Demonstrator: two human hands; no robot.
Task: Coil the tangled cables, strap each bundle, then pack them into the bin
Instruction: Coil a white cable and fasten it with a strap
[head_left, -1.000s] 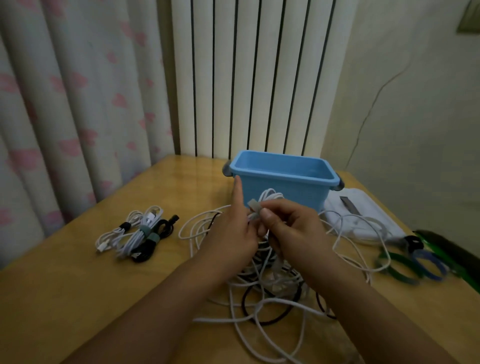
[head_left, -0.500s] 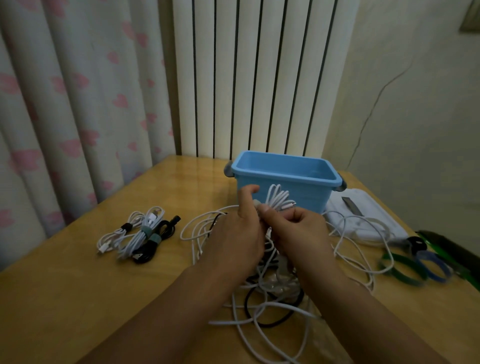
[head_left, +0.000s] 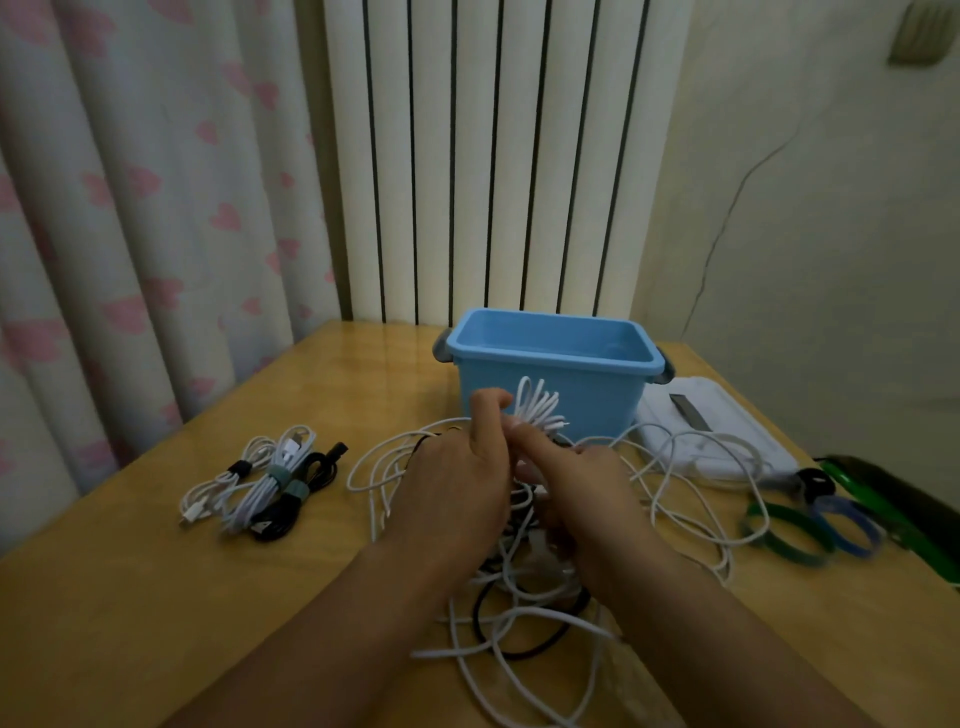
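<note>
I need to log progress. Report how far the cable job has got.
Done: three strapped bundles lie on the table's left. In hand: both hands, left hand and right hand, hold a white coil in front of the bin; no strap shows on it. Left: the tangle under the hands, loose straps at right unused, and nothing visible in the bin yet.

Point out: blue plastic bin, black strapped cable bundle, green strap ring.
blue plastic bin (head_left: 550, 387), head view, front wall.
black strapped cable bundle (head_left: 291, 506), head view, below its strap.
green strap ring (head_left: 784, 543), head view, near edge.
</note>
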